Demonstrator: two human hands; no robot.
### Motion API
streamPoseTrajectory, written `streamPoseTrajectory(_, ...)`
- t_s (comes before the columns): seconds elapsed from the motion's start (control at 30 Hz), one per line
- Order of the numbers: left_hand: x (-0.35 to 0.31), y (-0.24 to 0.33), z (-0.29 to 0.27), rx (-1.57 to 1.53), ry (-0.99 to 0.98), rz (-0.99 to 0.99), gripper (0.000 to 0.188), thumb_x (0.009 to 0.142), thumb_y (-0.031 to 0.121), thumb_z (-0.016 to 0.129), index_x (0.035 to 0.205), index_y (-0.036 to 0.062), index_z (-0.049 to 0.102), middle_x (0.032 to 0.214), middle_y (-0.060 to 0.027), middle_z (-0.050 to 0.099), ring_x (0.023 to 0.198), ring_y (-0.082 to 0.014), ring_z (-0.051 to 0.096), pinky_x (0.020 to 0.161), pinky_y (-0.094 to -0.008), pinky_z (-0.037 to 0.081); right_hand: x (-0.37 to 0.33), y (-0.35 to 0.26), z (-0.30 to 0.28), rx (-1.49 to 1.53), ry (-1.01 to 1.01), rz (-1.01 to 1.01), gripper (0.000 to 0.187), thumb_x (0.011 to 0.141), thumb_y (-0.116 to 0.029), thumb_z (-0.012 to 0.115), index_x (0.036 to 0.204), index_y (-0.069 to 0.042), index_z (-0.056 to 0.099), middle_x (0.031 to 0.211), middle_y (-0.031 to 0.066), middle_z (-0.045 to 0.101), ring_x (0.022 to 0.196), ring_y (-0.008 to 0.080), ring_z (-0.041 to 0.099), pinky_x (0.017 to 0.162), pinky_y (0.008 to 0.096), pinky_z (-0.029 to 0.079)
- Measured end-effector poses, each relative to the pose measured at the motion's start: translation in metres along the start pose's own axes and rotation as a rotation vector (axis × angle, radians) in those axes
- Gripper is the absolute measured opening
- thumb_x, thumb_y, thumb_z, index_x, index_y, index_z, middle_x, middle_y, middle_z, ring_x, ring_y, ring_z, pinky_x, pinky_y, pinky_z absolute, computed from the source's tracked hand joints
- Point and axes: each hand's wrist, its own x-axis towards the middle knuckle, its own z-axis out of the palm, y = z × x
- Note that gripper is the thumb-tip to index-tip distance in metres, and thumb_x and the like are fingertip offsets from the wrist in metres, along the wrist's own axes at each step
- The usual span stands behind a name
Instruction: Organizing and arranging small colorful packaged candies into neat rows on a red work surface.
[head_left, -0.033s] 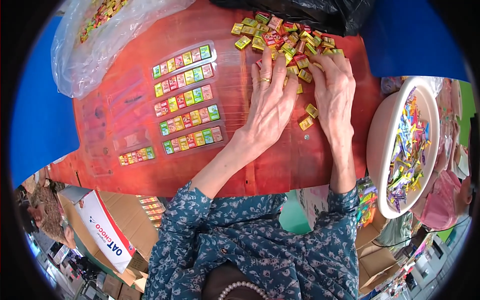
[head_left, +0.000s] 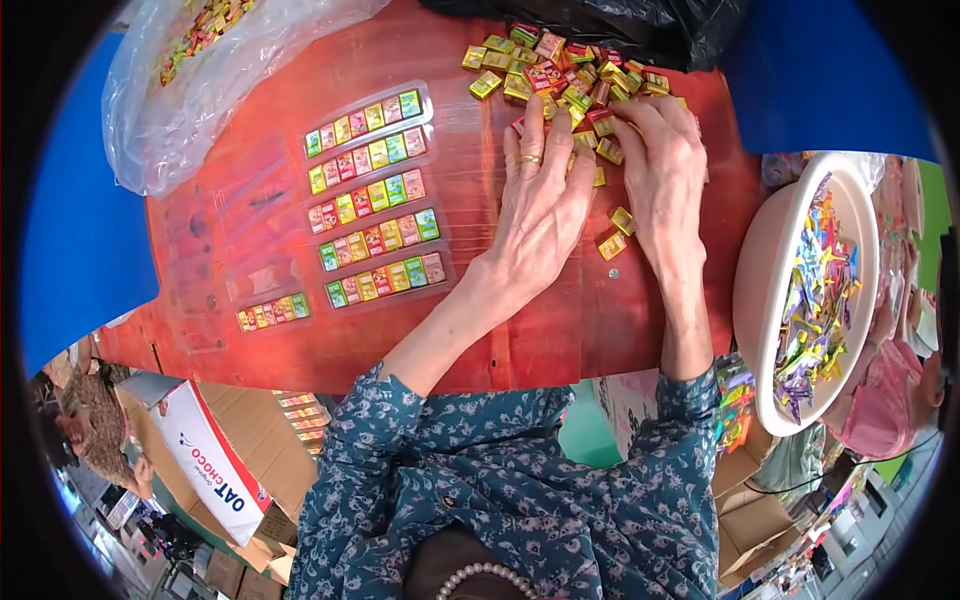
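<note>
Small wrapped candies point(head_left: 545, 77) in yellow, red and green lie heaped at the far edge of the table. My left hand point(head_left: 545, 195) reaches into the near left side of the heap, fingers stretched and apart, a gold ring on one. On the heap's right side rests my right hand point(head_left: 665, 175), its fingers bent but spread; some fingertips are hidden among the candies. Two loose yellow candies point(head_left: 617, 233) sit between my wrists. To the left, several clear plastic trays point(head_left: 443, 275) hold rows of candies. A shorter row of candies point(head_left: 273, 313) lies in another tray nearer me.
The red table point(head_left: 480, 345) carries a clear bag of candies point(head_left: 150, 130) at far left and a black plastic bag point(head_left: 640, 35) behind the heap. At right stands a white tub point(head_left: 757, 290) of colourful wrapped pieces. Cardboard boxes point(head_left: 265, 425) are below the table's near edge.
My right hand has shifted slightly left and away from me over the heap. My left hand stays in place. At far left, another person's hand has moved a little.
</note>
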Motion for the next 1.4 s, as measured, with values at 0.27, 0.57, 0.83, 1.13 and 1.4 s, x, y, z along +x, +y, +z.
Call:
streamPoseTrajectory(0.27, -0.002, -0.007, 0.004, -0.030, 0.065, 0.007, 0.038, 0.076, 0.006, 0.074, 0.110, -0.0031, 0.062, 0.133, -0.0202, 0.047, 0.135, -0.0459, 0.035, 0.110, -0.0652, 0.029, 0.007, 0.005, 0.018, -0.107, -0.012, -0.066, 0.020, 0.079, -0.004, 0.071, 0.097, -0.002, 0.066, 0.094, 0.0157, 0.065, 0.090, 0.0360, 0.060, 0.078, 0.0453, 0.048)
streamPoseTrajectory(0.57, -0.006, -0.010, -0.003, -0.119, 0.171, -0.017, 0.045, 0.067, 0.008, 0.082, 0.108, -0.0006, 0.064, 0.114, -0.0151, 0.057, 0.115, -0.0387, 0.050, 0.098, -0.0465, 0.044, -0.001, 0.008, 0.007, 0.122, -0.061, 0.108, 0.025, 0.074, -0.002, 0.074, 0.098, 0.001, 0.066, 0.092, 0.0170, 0.070, 0.088, 0.0349, 0.066, 0.080, 0.0416, 0.053)
streamPoseTrajectory(0.83, -0.029, -0.001, -0.028, -0.062, 0.084, -0.084, 0.055, 0.059, 0.008, 0.087, 0.108, 0.0009, 0.065, 0.107, -0.0125, 0.057, 0.111, -0.0360, 0.050, 0.093, -0.0462, 0.045, -0.049, -0.025, -0.020, 0.254, -0.106, 0.149, 0.027, 0.074, 0.003, 0.074, 0.099, -0.001, 0.065, 0.093, 0.0127, 0.067, 0.085, 0.0301, 0.067, 0.073, 0.0371, 0.055)
streamPoseTrajectory(1.13, -0.031, -0.017, -0.045, -0.130, 0.018, -0.041, 0.056, 0.063, -0.001, 0.081, 0.117, 0.0033, 0.066, 0.128, -0.0126, 0.057, 0.116, -0.0364, 0.050, 0.097, -0.0441, 0.045, -0.086, -0.037, -0.020, 0.200, -0.209, 0.038, 0.033, 0.073, 0.007, 0.072, 0.103, -0.003, 0.063, 0.102, 0.0133, 0.064, 0.095, 0.0343, 0.062, 0.082, 0.0416, 0.052)
streamPoseTrajectory(1.4, -0.018, -0.030, -0.044, -0.223, -0.139, 0.091, 0.043, 0.073, -0.004, 0.071, 0.115, 0.0014, 0.068, 0.127, -0.0099, 0.061, 0.117, -0.0331, 0.053, 0.099, -0.0418, 0.047, -0.075, -0.043, -0.014, 0.169, -0.200, 0.095, 0.042, 0.070, -0.002, 0.079, 0.109, -0.002, 0.064, 0.104, 0.0136, 0.064, 0.095, 0.0343, 0.059, 0.082, 0.0428, 0.050)
